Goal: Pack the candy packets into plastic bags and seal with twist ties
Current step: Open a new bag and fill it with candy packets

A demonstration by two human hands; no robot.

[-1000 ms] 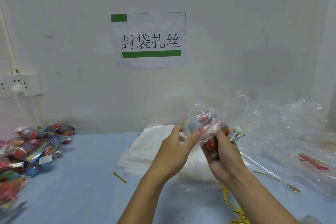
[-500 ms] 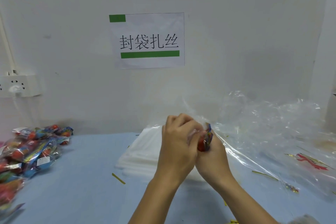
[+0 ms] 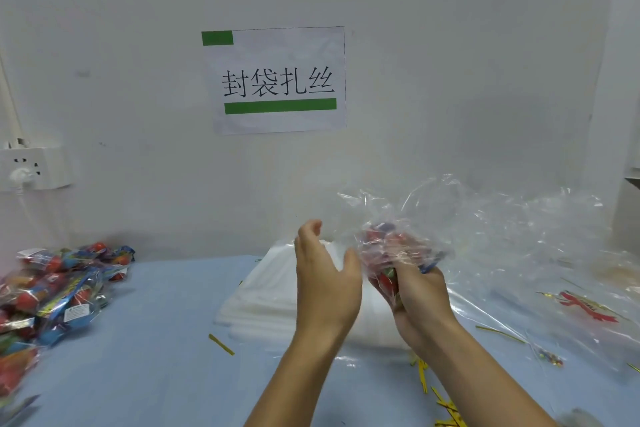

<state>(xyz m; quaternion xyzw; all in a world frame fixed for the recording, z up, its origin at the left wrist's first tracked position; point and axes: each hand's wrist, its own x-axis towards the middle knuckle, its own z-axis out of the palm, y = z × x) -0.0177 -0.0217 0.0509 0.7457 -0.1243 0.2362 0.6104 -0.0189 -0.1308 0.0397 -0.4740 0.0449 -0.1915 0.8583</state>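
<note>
Right hand [image 3: 420, 291] wrapped around the lower part of a clear plastic bag [image 3: 398, 246] stuffed with candy packets [image 3: 388, 243], fingers curled round the bundle from below. Grip here firm on the filled end, held up off the surface [image 3: 156, 340], just right of the stack of white bags [image 3: 273, 295]. Bag's long axis roughly upright, leaning a little away from the wrist: candy at the bottom inside the fist, loose open mouth [image 3: 391, 201] flaring upward and rightward above it.

Left hand [image 3: 325, 284] directly left of the bag, close beside it but apart, no contact visible. Grip wide, thumb and fingers spread and slightly curved, palm turned toward the bag, holding nothing.

Likely step: gathering the loose neck above the candy so a tie can go on. Neck lies up and to the right of the left hand, nearer to it than to anything else free; a short reach across and slightly up would meet it. Yellow twist ties [image 3: 221, 344] scattered on the surface, one left of the white stack, more [image 3: 422, 374] below the right wrist. Finished candy bags [image 3: 59, 288] heaped far left of the stack. Crumpled clear wrap [image 3: 536, 236] right of the held bag, easy to snag with the neck.
</note>
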